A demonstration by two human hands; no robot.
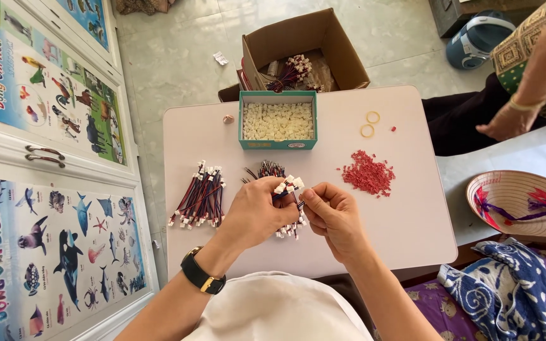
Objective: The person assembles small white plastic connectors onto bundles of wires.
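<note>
My left hand [257, 211] grips a bundle of red, black and blue wires with small white connectors [287, 185] over the pale table [406, 233]. Right beside it, my right hand [333, 213] pinches the connector end of that bundle with thumb and forefinger. More of the same bundle hangs below my hands [289, 230]. A finished-looking bunch of wired connectors [200, 196] lies to the left. Another wire bunch [266, 170] lies just beyond my hands. A green box of white plastic housings [278, 121] stands at the far side, and a heap of small red pieces [368, 173] lies to the right.
An open cardboard box [323, 38] holding more wire bundles sits on the floor beyond the table. Two yellow rubber bands [370, 124] lie near the far right edge. Another person's hand [510, 120] rests at the right. A conical hat [521, 202] and blue cloth [507, 290] lie nearby.
</note>
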